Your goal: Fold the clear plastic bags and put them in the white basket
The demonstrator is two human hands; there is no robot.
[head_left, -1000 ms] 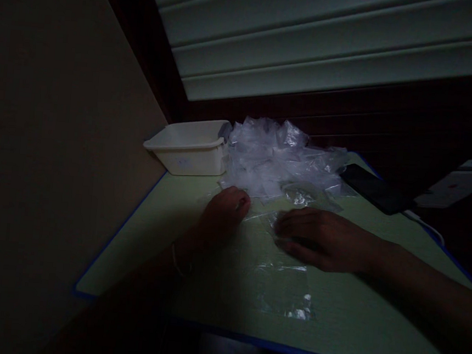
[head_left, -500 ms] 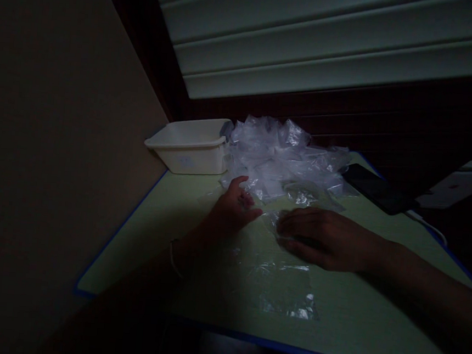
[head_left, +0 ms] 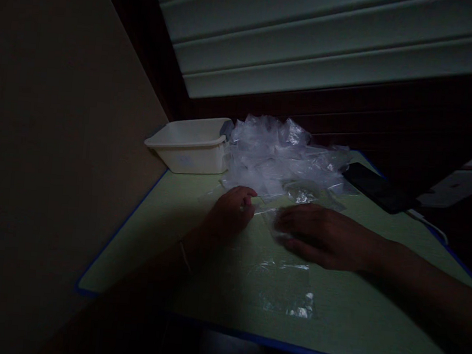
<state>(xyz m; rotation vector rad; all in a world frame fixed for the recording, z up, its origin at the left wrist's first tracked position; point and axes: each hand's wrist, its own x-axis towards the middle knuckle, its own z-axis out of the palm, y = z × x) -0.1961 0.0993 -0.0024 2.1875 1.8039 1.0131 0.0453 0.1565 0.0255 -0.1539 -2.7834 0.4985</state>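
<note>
Dim light leaves most of the room in shadow, with pale horizontal slats point(head_left: 313, 51) and dark wood panelling point(head_left: 348, 121) behind your bench and a plain wall point(head_left: 61, 101) on its left side. Your bench point(head_left: 374, 299) is light green with a blue edging point(head_left: 307, 351). At its far left corner sits a white bin point(head_left: 198, 160) with a grey clip point(head_left: 226, 127) on its rim. Right beside that, a loose heap of clear plastic bags point(head_left: 270, 158) spreads along the far edge, with a shiny, rounded plastic bundle point(head_left: 303, 193) at its near side. You have a black phone point(head_left: 378, 186) lying to the right of the heap, toward the far right corner, and a white cable point(head_left: 426, 222) runs from its near end. Both your hands are just in front of the heap, around the middle of the bench. Your left hand point(head_left: 233, 211), with a thin pale band point(head_left: 185, 255) at the wrist, has its fingers curled inward; you cannot tell whether it pinches anything. Your right hand point(head_left: 313, 233) is palm down, its bent fingertips over a piece of clear plastic point(head_left: 271, 221) that lies between your two hands; whether they grip it is hidden. Nearer the front edge, another clear bag point(head_left: 288, 289) lies flat on the bench, catching glints at its near right corner.
</note>
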